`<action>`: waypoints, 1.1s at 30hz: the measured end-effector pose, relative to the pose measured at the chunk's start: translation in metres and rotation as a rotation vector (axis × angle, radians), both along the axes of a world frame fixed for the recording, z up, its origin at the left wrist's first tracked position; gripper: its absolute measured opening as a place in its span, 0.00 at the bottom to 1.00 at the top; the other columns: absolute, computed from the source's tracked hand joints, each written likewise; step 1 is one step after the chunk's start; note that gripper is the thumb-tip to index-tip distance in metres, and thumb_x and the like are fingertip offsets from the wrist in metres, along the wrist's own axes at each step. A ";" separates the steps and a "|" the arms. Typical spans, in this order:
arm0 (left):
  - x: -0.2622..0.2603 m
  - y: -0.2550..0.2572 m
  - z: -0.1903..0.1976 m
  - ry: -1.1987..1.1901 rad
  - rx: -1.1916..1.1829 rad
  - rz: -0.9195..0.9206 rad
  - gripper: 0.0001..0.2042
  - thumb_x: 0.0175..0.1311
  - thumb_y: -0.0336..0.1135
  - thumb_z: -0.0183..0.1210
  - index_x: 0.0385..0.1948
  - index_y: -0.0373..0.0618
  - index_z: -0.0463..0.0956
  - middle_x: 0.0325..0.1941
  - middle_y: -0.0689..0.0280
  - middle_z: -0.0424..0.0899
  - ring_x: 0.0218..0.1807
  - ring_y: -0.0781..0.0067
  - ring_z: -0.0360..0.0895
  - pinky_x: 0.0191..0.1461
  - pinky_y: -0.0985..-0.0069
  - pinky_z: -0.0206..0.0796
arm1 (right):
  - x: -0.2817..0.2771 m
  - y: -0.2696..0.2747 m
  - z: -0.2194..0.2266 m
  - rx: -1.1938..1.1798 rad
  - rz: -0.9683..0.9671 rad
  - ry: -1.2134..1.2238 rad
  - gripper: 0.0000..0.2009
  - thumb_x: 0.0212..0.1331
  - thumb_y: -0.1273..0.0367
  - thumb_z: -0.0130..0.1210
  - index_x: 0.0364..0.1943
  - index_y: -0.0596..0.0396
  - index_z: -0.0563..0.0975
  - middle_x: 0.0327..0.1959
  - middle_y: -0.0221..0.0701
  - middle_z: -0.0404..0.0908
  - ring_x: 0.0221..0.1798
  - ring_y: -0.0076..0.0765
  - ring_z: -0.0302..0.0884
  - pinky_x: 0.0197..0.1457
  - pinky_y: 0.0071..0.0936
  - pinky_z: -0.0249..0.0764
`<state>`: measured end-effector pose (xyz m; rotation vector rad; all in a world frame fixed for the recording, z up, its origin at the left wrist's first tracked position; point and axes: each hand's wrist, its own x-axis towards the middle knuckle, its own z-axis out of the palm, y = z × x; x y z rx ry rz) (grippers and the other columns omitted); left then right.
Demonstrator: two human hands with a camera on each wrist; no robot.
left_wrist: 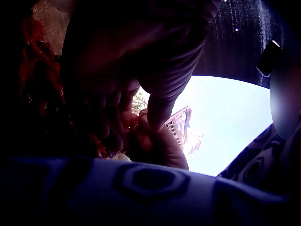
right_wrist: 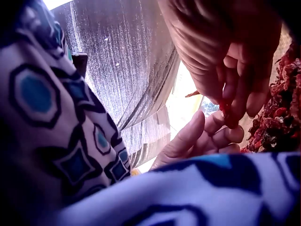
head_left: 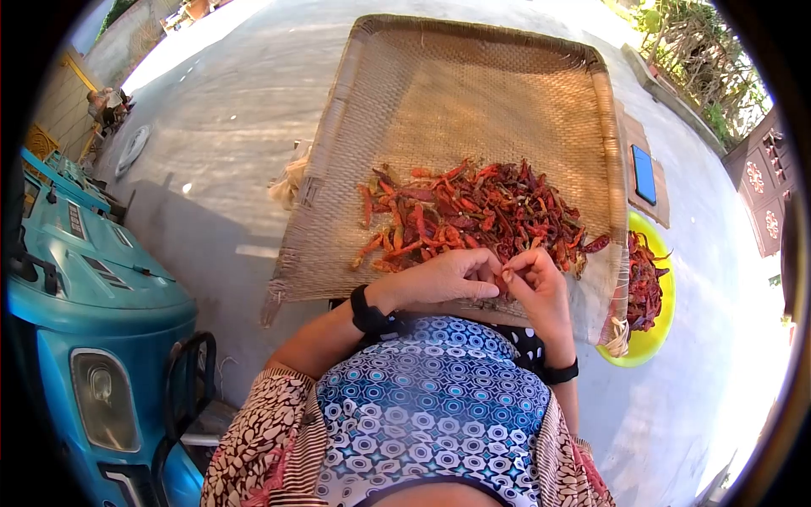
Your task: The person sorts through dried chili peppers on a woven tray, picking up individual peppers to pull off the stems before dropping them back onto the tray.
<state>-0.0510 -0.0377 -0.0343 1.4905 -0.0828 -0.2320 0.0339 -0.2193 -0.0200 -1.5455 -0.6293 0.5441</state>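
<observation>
Both hands meet above the near edge of a woven mat [head_left: 473, 93] that holds a heap of dried red chili peppers [head_left: 473, 211]. Between the thumb and fingers of my right hand [head_left: 545, 287] a small red dried chili pepper [right_wrist: 225, 113] is pinched. A thin dry stem [right_wrist: 192, 94] sticks out beside the thumb in the right wrist view. My left hand [head_left: 452, 277] comes in from the other side, its curled fingers [right_wrist: 214, 121] at the same pepper. The left wrist view is dark, and the fingers there largely hide the pepper.
A yellow-green basin [head_left: 655, 334] with more dried chilies stands right of the mat. Behind it a phone [head_left: 644, 175] lies on cardboard. A blue vehicle [head_left: 93, 296] is close on the left. Another person [head_left: 106, 106] sits farther back by the wall.
</observation>
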 end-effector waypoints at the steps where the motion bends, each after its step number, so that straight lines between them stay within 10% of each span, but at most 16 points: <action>1: 0.000 0.002 0.000 0.025 -0.008 -0.013 0.10 0.67 0.34 0.57 0.44 0.40 0.73 0.38 0.68 0.78 0.38 0.81 0.74 0.43 0.81 0.68 | 0.000 0.001 0.001 -0.019 0.004 0.031 0.05 0.59 0.78 0.57 0.36 0.57 0.73 0.32 0.23 0.77 0.34 0.13 0.73 0.37 0.13 0.70; 13: -0.001 0.003 0.000 0.029 0.150 -0.044 0.09 0.66 0.37 0.58 0.41 0.42 0.75 0.31 0.72 0.78 0.34 0.85 0.73 0.37 0.82 0.67 | 0.002 -0.002 -0.004 0.006 0.148 0.065 0.06 0.59 0.77 0.59 0.34 0.54 0.73 0.29 0.19 0.72 0.30 0.11 0.66 0.34 0.13 0.65; 22: -0.006 0.050 0.007 -0.034 0.685 0.329 0.08 0.60 0.34 0.59 0.37 0.42 0.76 0.34 0.62 0.83 0.37 0.67 0.80 0.40 0.71 0.71 | 0.046 -0.037 -0.009 0.379 -0.404 0.169 0.06 0.65 0.67 0.54 0.41 0.53 0.73 0.32 0.25 0.77 0.29 0.19 0.73 0.34 0.19 0.72; 28: -0.021 0.079 0.016 0.142 1.128 0.248 0.11 0.52 0.42 0.63 0.30 0.47 0.78 0.31 0.61 0.82 0.40 0.58 0.79 0.41 0.63 0.69 | 0.099 -0.087 -0.014 0.914 -0.646 0.742 0.12 0.70 0.61 0.47 0.46 0.54 0.74 0.38 0.26 0.80 0.34 0.24 0.75 0.41 0.29 0.76; 33: -0.023 0.084 0.007 0.208 1.243 0.124 0.12 0.52 0.46 0.64 0.29 0.48 0.78 0.35 0.64 0.81 0.42 0.61 0.78 0.42 0.63 0.69 | 0.087 -0.076 -0.038 0.795 -0.347 0.663 0.08 0.69 0.65 0.48 0.43 0.53 0.74 0.35 0.24 0.78 0.32 0.24 0.72 0.37 0.23 0.72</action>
